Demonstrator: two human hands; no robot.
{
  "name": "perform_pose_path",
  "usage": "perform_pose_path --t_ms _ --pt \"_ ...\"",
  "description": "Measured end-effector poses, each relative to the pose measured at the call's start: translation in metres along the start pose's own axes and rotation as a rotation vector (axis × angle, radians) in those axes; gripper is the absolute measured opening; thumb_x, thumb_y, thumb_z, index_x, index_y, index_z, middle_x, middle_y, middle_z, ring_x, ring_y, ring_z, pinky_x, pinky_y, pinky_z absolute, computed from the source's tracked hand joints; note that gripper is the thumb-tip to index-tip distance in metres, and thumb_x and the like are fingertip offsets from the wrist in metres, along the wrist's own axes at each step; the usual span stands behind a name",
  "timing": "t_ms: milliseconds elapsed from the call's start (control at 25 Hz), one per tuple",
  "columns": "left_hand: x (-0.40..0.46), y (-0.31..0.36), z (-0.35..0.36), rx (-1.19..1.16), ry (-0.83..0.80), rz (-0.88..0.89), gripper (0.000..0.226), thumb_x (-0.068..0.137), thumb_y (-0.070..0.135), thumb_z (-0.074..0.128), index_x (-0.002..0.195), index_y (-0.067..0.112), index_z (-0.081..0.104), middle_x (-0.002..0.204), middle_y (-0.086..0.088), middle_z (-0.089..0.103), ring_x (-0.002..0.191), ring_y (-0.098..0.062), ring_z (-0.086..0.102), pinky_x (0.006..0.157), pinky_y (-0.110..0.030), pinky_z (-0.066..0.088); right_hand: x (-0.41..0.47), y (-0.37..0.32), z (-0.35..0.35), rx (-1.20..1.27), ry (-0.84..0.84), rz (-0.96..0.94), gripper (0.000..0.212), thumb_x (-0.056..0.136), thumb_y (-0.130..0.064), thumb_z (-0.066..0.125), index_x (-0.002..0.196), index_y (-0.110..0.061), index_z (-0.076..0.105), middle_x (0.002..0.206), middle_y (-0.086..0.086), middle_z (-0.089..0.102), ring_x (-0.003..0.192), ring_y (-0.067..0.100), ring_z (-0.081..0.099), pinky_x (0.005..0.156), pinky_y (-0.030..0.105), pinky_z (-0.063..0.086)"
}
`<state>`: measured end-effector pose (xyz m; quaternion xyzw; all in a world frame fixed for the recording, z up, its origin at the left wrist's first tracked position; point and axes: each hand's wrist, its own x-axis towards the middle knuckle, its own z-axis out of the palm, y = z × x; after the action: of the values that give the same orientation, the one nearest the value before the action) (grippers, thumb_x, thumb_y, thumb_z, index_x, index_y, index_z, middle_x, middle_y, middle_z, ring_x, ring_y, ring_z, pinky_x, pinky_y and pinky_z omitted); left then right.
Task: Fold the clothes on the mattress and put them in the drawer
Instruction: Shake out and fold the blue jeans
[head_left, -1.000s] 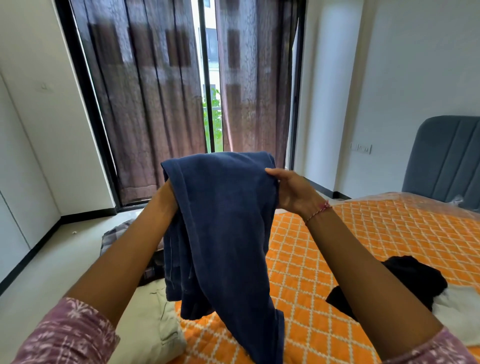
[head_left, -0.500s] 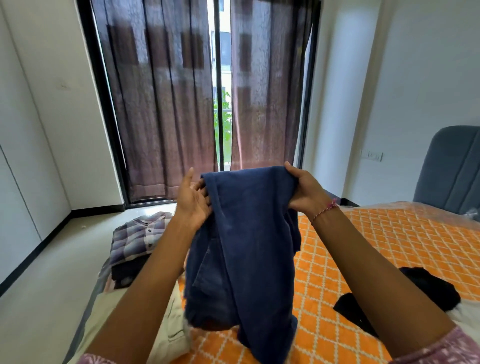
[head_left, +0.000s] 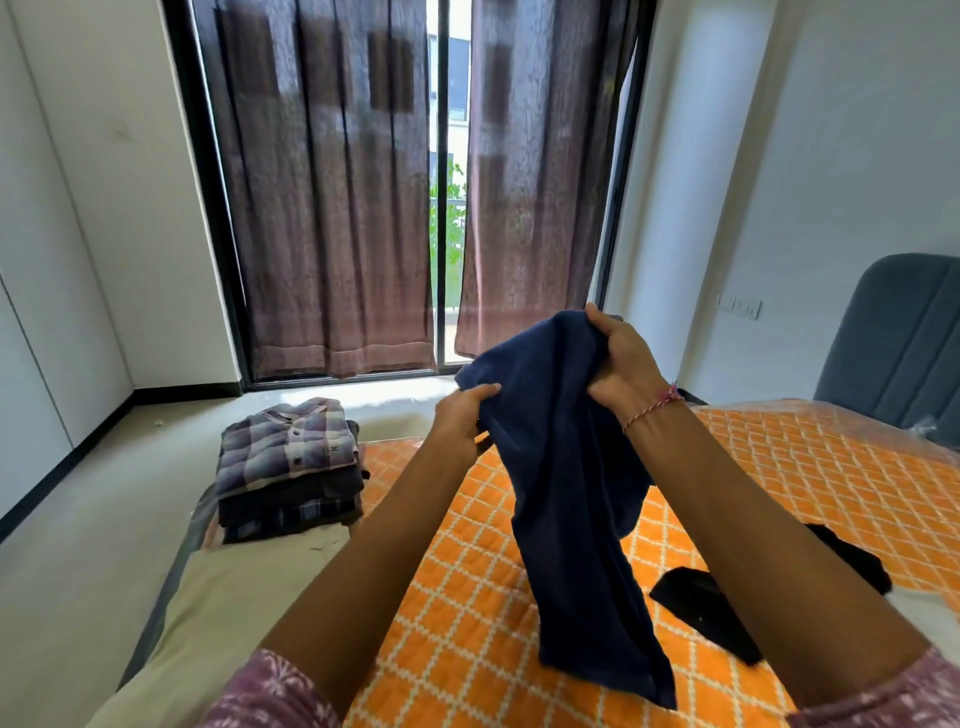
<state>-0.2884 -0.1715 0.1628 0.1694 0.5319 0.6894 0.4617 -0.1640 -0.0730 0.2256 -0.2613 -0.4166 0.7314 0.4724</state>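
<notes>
Both hands hold the dark blue garment (head_left: 561, 447) up by its top edge at frame centre, presumably so it hangs straight for folding. The left hand (head_left: 462, 415) pinches the left edge; the right hand (head_left: 621, 364) grips the bunched upper right. Its tail drapes onto the orange mattress (head_left: 779, 467). A folded stack (head_left: 288, 467) sits centre-left.

Left hand (head_left: 460, 415): grips dark blue cloth garment (head_left: 566, 467)
Right hand (head_left: 621, 358): pinches its top
Folded plaid shirt stack (head_left: 288, 467): nine o'clock
</notes>
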Motion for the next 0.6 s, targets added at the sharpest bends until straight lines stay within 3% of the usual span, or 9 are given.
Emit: perform_pose_path --t_ms 80,120,200,320,400,480,560,600 --pt "0.003 0.008 0.001 -0.15 -0.084 0.011 0.01 0.09 0.017 0.059 0.093 0.009 0.064 0.072 -0.005 0.069 0.068 -0.019 0.064 0.059 -0.03 0.048 -0.003 -0.017 -0.01 -0.166 -0.033 0.079 0.016 0.09 -0.024 0.063 0.091 -0.008 0.061 0.088 0.009 0.065 0.088 0.021 0.062 0.08 0.035 0.055" --pt "0.006 0.016 0.0 -0.169 -0.114 0.028 0.012 0.09 0.018 0.058 0.083 0.01 0.063 0.065 -0.004 0.069 0.063 -0.018 0.064 0.058 -0.028 0.049 -0.006 -0.027 -0.016 -0.294 -0.052 0.148 0.019 0.092 -0.026 0.059 0.09 -0.007 0.062 0.084 0.007 0.066 0.082 0.02 0.062 0.072 0.032 0.054" --pt "0.011 0.034 -0.001 -0.042 -0.054 0.068 0.012 0.087 0.015 0.061 0.077 0.011 0.061 0.064 -0.002 0.066 0.064 -0.018 0.058 0.052 -0.025 0.048 -0.014 -0.045 -0.026 -0.567 -0.045 0.288 0.022 0.095 -0.027 0.054 0.085 -0.009 0.06 0.081 0.005 0.063 0.074 0.017 0.058 0.064 0.033 0.048" --pt "0.01 0.056 0.016 0.19 0.05 0.08 0.013 0.082 0.014 0.07 0.081 0.007 0.059 0.076 -0.006 0.059 0.064 -0.017 0.053 0.041 -0.025 0.047 -0.01 -0.06 -0.032 -0.809 0.095 0.278 0.02 0.093 -0.029 0.059 0.093 -0.009 0.058 0.097 0.006 0.059 0.076 0.019 0.053 0.069 0.037 0.045" --pt "0.005 0.076 0.031 0.286 0.089 0.144 0.018 0.08 0.013 0.074 0.087 0.003 0.062 0.082 -0.008 0.062 0.062 -0.017 0.055 0.044 -0.026 0.049 -0.004 -0.068 -0.029 -0.771 0.119 0.233 0.021 0.092 -0.028 0.06 0.095 -0.007 0.059 0.094 0.007 0.061 0.074 0.018 0.054 0.06 0.031 0.05" --pt "-0.002 0.099 0.041 0.305 0.05 0.173 0.017 0.081 0.018 0.074 0.085 0.005 0.063 0.082 -0.009 0.065 0.06 -0.017 0.057 0.044 -0.024 0.05 -0.003 -0.074 -0.025 -0.574 0.099 0.208 0.021 0.093 -0.027 0.059 0.085 -0.008 0.06 0.08 0.007 0.064 0.069 0.017 0.057 0.05 0.025 0.052" --pt "-0.01 0.114 0.043 0.174 -0.115 0.085 0.018 0.085 0.026 0.068 0.079 0.011 0.061 0.07 -0.006 0.065 0.06 -0.018 0.061 0.049 -0.025 0.052 -0.008 -0.077 -0.029 -0.434 0.052 0.232 0.021 0.09 -0.033 0.06 0.085 -0.012 0.061 0.082 0.006 0.063 0.077 0.021 0.057 0.069 0.035 0.052" --pt "-0.012 0.115 0.042 0.128 -0.191 0.058 0.018 0.086 0.028 0.067 0.08 0.012 0.061 0.069 -0.005 0.065 0.064 -0.019 0.062 0.055 -0.029 0.054 -0.01 -0.078 -0.032 -0.443 0.027 0.261 0.022 0.089 -0.036 0.06 0.091 -0.014 0.061 0.09 0.007 0.061 0.086 0.025 0.055 0.082 0.044 0.045"
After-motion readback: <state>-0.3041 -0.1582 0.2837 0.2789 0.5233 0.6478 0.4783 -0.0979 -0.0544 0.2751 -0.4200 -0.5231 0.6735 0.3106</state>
